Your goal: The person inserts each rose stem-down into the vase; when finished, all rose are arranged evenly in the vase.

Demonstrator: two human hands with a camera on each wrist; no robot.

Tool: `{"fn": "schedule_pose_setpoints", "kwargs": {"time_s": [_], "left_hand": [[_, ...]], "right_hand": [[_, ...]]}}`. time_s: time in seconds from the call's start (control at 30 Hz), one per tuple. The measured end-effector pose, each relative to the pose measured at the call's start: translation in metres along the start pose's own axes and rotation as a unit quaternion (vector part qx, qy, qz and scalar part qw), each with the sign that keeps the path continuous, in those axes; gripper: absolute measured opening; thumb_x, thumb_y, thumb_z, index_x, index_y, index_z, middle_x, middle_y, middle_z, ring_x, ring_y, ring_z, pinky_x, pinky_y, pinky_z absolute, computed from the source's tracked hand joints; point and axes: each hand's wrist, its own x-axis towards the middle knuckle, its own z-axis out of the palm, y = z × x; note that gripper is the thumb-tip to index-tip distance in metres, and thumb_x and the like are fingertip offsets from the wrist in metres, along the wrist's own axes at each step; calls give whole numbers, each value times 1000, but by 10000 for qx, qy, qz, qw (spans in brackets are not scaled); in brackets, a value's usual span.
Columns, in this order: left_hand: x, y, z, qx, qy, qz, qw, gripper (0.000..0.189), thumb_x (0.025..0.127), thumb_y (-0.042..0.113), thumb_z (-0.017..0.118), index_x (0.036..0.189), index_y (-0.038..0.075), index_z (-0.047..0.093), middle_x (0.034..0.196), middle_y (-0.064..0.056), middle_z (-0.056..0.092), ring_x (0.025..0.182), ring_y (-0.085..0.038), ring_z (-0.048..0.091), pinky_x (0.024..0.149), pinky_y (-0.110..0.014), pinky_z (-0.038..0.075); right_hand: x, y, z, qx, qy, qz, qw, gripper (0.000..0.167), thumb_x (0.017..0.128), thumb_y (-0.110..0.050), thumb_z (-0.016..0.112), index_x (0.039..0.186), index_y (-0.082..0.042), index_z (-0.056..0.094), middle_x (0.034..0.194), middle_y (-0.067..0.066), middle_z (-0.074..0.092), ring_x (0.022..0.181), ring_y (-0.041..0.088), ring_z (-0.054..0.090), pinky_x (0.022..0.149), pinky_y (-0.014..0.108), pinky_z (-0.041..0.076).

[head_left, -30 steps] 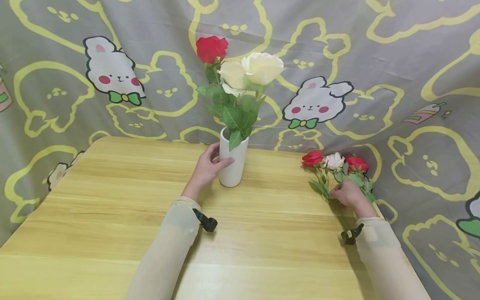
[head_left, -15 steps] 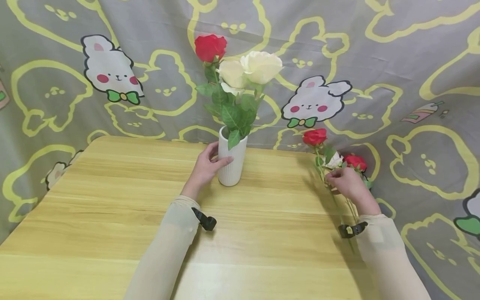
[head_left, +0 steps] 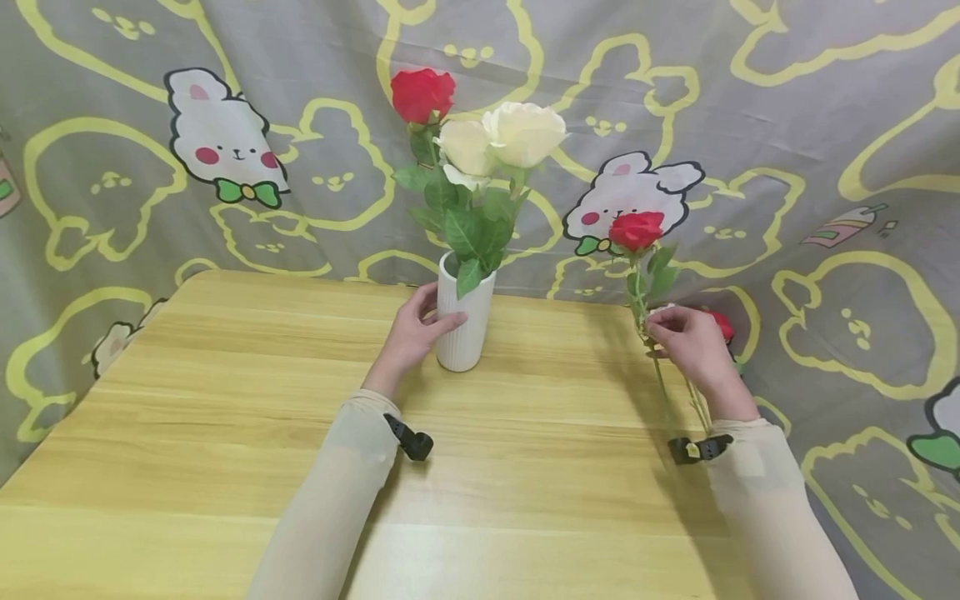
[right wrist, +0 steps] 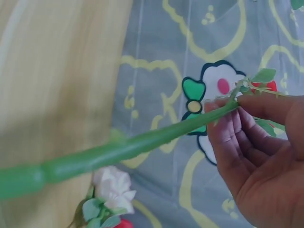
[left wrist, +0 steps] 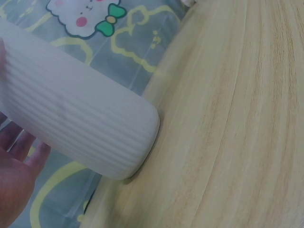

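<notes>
My left hand (head_left: 412, 333) holds a white ribbed vase (head_left: 474, 329) upright on the table, thumb across its front and fingers behind. In the left wrist view the vase (left wrist: 85, 109) stands with its base on the wood. Green leafy stems rise from it, bearing a red rose (head_left: 422, 96) and two cream roses (head_left: 525, 136). Over at the right, my right hand (head_left: 693, 343) pinches another red rose (head_left: 636, 231) by its stem, bloom up. The right wrist view shows that green stem (right wrist: 142, 145) between thumb and fingertips, its lower end toward the camera.
A white rose (right wrist: 114, 187) and a further red rose (head_left: 722, 325) lie at the table's right edge, partly hidden behind my right hand. The wooden table (head_left: 517, 475) backs onto a grey curtain (head_left: 330, 50) printed with yellow outlines and white rabbits.
My right hand has lifted one red rose from the lying flowers, raising its bloom from the tabletop to in front of the curtain. The left hand and vase have stayed put.
</notes>
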Motion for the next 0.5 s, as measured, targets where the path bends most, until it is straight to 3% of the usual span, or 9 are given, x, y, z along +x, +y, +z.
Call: {"fn": "schedule_pose_setpoints", "kwargs": {"time_s": [0.23, 0.5], "left_hand": [[-3, 6, 0, -1, -13, -57, 10000, 64, 89, 9, 74, 143, -1, 42, 142, -19, 46, 132, -29, 44, 109, -36, 39], [-3, 6, 0, 6, -36, -40, 10000, 64, 89, 9, 74, 143, -2, 42, 142, -19, 46, 132, -29, 43, 109, -36, 39]], "right_hand": [[4, -17, 5, 290, 298, -195, 9989, 27, 99, -13, 60, 114, 9, 64, 103, 21, 63, 79, 6, 62, 67, 21, 59], [10, -26, 17, 1615, 221, -245, 9863, 29, 99, -1, 57, 121, 18, 56, 106, 26, 58, 76, 9, 68, 76, 28, 59]]}}
